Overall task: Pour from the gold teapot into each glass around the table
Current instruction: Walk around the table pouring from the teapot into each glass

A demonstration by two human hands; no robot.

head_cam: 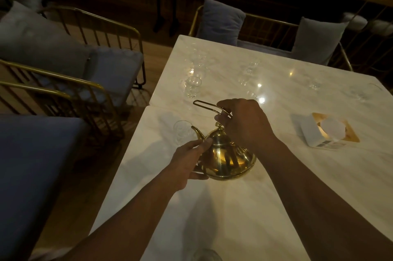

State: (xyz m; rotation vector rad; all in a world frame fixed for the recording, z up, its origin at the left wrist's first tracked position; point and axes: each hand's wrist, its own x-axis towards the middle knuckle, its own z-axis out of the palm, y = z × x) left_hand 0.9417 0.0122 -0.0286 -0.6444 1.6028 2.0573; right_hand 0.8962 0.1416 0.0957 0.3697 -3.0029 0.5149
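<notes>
The gold teapot point(225, 155) is tilted to the left over the white marble table point(234, 207), its spout at the rim of a clear glass point(183, 133). My right hand point(244, 124) grips the teapot's wire handle from above. My left hand point(189, 160) presses on the lid and the pot's left side. A second clear glass point(193, 85) stands farther back near the left edge. Several more glasses, faint against the marble, stand across the far table, among them one at the centre point(251, 68) and one at the right point(314, 85). Part of another glass point(206, 254) shows at the bottom edge.
A white tissue box in a gold holder point(325, 131) sits to the right of the teapot. Gold wire chairs with grey cushions point(102, 69) line the left side, and two more point(221, 20) stand at the far end. A seam point(168, 106) joins two tabletops.
</notes>
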